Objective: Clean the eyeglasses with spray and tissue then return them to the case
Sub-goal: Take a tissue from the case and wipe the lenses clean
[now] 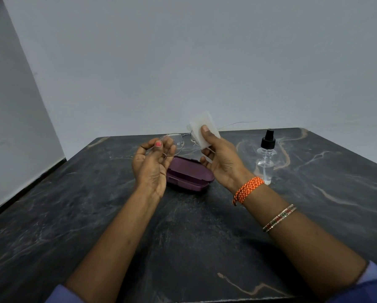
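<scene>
Thin metal-framed eyeglasses (178, 142) are held up above the table. My left hand (151, 165) pinches the rim of the left lens between thumb and fingers. My right hand (218, 156) presses a folded white tissue (201, 127) around the right lens, which is mostly hidden by it. One temple arm sticks out to the right behind the tissue. The purple eyeglass case (188, 174) lies on the table just below and behind both hands; whether its lid is up I cannot tell. A clear spray bottle (266, 158) with a black nozzle stands upright to the right of my right hand.
The dark marble table (183, 232) stretches toward me under my forearms. A plain grey wall rises behind the table's far edge, and a second wall closes in on the left.
</scene>
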